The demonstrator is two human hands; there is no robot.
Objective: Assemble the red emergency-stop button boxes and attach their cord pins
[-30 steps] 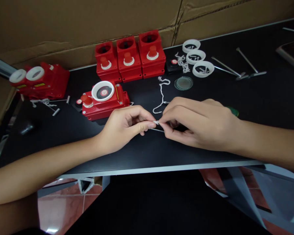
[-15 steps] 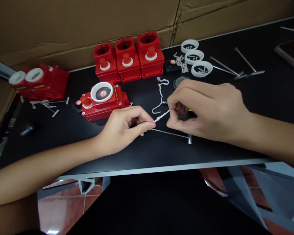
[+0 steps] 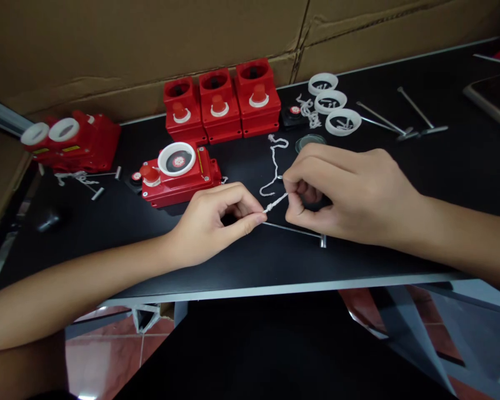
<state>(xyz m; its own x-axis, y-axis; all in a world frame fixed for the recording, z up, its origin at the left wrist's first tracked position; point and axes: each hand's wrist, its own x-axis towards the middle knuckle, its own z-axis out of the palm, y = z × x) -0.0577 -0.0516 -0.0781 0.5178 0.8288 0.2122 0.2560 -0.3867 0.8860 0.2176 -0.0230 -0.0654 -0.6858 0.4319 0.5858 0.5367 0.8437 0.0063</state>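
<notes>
A short stretch of white string [image 3: 276, 203] with a knot in it runs between my two hands. My left hand [image 3: 223, 216] pinches its lower end between thumb and fingertips. The other end is pinched by my right hand [image 3: 345, 191], thumb against forefinger. Behind the left hand lies a red box [image 3: 169, 191] with a white ring and a red knob. A thin metal rod with a crosspiece [image 3: 323, 240] lies below the string, its left end hidden by my left hand. Another white string [image 3: 274, 161] lies loose on the black table [image 3: 241, 275] just beyond.
Three red boxes [image 3: 220, 119] stand against the cardboard at the back. More red boxes [image 3: 87, 147] with white rings sit at the left. Three white rings [image 3: 344, 122] hold small screws. Metal T-shaped rods [image 3: 420, 111] lie at the right, near a dark flat device [image 3: 494, 103].
Both hands keep their pinch on the string, with hardly any movement. The whole view has shifted slightly, so the table's things appear a little lower.
</notes>
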